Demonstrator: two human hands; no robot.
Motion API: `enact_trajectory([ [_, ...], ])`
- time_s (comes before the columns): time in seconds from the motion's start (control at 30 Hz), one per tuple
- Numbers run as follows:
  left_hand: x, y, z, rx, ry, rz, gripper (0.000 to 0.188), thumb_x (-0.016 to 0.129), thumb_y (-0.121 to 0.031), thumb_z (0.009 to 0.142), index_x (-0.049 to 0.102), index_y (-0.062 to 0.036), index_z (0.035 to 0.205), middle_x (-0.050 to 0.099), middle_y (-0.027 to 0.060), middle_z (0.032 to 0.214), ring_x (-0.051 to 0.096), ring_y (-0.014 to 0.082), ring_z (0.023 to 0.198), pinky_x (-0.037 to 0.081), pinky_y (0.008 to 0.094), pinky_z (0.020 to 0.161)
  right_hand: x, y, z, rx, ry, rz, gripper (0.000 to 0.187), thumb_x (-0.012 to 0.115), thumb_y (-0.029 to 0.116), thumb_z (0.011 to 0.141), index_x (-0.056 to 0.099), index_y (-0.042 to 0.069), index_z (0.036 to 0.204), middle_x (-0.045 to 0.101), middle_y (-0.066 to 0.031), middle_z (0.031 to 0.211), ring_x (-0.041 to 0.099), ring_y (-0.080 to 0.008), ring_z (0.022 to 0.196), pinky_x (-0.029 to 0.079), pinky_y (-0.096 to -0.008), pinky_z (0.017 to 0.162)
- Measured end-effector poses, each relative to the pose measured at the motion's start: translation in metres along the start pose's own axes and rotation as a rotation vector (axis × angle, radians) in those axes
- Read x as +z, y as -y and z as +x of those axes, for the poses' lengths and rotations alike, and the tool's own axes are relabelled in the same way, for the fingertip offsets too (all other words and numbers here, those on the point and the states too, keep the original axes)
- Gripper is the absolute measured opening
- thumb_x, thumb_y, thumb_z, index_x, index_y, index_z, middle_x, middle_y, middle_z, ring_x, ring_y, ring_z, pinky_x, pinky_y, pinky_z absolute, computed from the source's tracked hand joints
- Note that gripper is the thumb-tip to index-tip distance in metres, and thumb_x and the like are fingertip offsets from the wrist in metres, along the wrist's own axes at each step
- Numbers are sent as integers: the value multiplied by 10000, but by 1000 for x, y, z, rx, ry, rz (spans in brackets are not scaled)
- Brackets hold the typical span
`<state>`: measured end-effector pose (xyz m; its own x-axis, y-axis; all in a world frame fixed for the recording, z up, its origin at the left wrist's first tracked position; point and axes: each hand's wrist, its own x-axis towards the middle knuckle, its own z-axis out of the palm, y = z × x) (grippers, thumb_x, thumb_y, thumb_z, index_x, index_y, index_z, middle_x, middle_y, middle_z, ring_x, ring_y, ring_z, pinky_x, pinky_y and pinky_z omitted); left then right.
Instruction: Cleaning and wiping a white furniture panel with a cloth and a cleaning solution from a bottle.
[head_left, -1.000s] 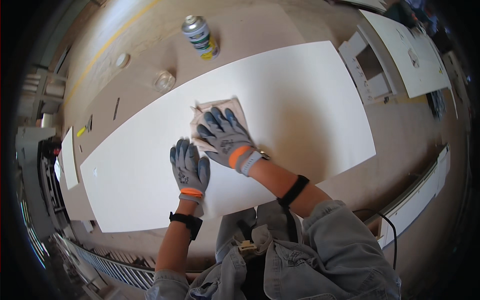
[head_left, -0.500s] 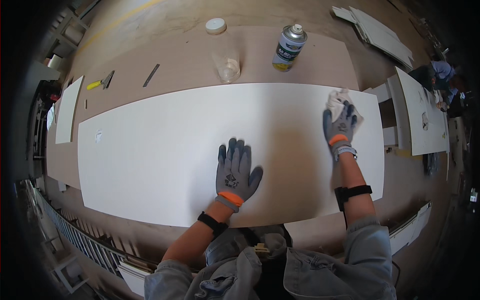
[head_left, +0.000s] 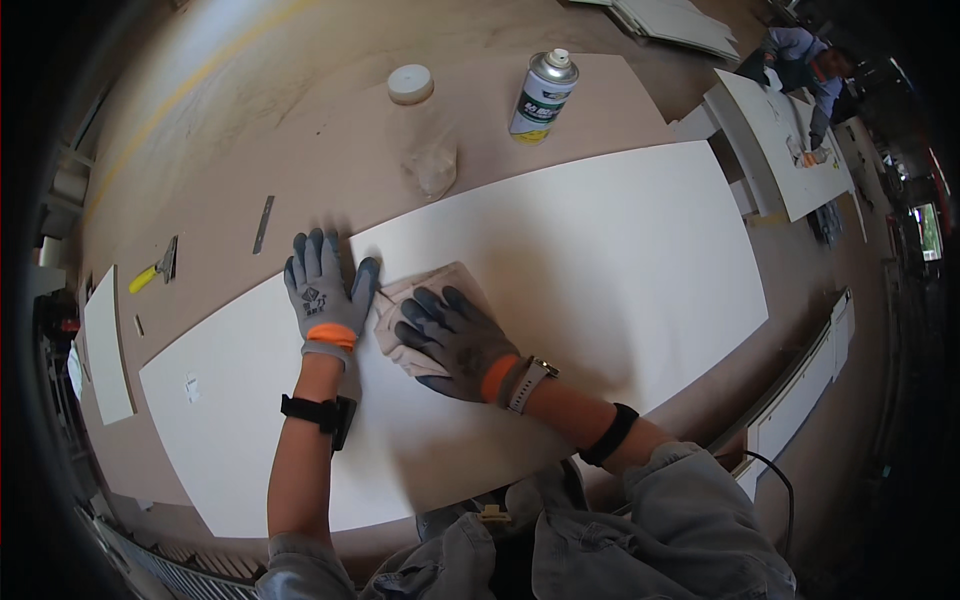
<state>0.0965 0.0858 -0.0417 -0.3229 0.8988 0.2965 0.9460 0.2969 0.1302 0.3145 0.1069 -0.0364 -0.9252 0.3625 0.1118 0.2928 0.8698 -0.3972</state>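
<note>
A long white panel (head_left: 620, 250) lies across a brownish worktable (head_left: 215, 225). My right hand (head_left: 455, 345), in a grey glove with dark fingertips and an orange cuff, presses a pale pinkish cloth (head_left: 470, 280) onto the middle of the panel. Folds of the cloth stick out past the fingers on the far and left sides. Just left of it, my left hand (head_left: 325, 285), gloved alike, rests flat at the panel's far edge with its fingers spread. Nothing is in it. A small whitish mark (head_left: 192, 388) shows near the panel's left end.
Beyond the panel stand a clear bottle with a white lid (head_left: 410, 85) and a spray can (head_left: 543, 97). A yellow-handled scraper (head_left: 153, 272) and a thin metal strip (head_left: 264, 224) lie at the left. At the far right, another person (head_left: 815, 75) leans over a separate white panel (head_left: 790, 150).
My right hand has swept the cloth from the panel's right end to its middle. The left hand has shifted left and away to the far edge. The view has turned.
</note>
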Motion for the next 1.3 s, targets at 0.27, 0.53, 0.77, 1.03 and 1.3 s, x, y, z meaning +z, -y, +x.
enact_trajectory([
  [0.27, 6, -45, 25, 34, 159, -59, 485, 510, -433, 882, 550, -43, 1168, 564, 126, 1182, 441, 296, 1214, 171, 510, 1119, -35, -108, -156, 1222, -65, -571, 753, 422, 488, 911, 212, 42, 1480, 230, -168, 1524, 121, -363, 1432, 90, -495, 1153],
  [0.53, 10, -61, -2, 85, 120, -28, 483, 534, -399, 878, 547, -23, 1181, 556, 165, 1200, 452, 307, 1217, 188, 505, 1122, -100, -221, -166, 1392, -249, -400, 690, 373, 483, 925, 273, 58, 1459, 211, -169, 1533, 134, -326, 1434, 85, -433, 1164],
  [0.77, 13, -59, -8, 71, 62, -11, 448, 542, -331, 894, 536, -11, 1206, 541, 207, 1213, 455, 349, 1195, 233, 485, 1109, -39, -111, 2, 412, -221, -187, 625, 483, 462, 886, 407, 80, 1375, 364, -126, 1454, 232, -294, 1410, 142, -464, 1151],
  [1.03, -15, 15, -103, -71, 18, 64, 644, 585, -334, 879, 367, 9, 1380, 378, 206, 1429, 317, 365, 1342, 225, 488, 1106, -66, -171, -87, 662, -173, -398, 672, 507, 479, 863, 389, 75, 1386, 381, -127, 1438, 273, -319, 1381, 193, -503, 1125],
  [1.3, -46, 56, -190, -341, 6, 179, 596, 559, -278, 908, 369, 32, 1380, 379, 242, 1415, 309, 400, 1335, 209, 482, 1118, -78, -201, -115, 924, -405, -364, 711, 496, 489, 877, 339, 54, 1416, 347, -166, 1447, 286, -324, 1358, 190, -455, 1130],
])
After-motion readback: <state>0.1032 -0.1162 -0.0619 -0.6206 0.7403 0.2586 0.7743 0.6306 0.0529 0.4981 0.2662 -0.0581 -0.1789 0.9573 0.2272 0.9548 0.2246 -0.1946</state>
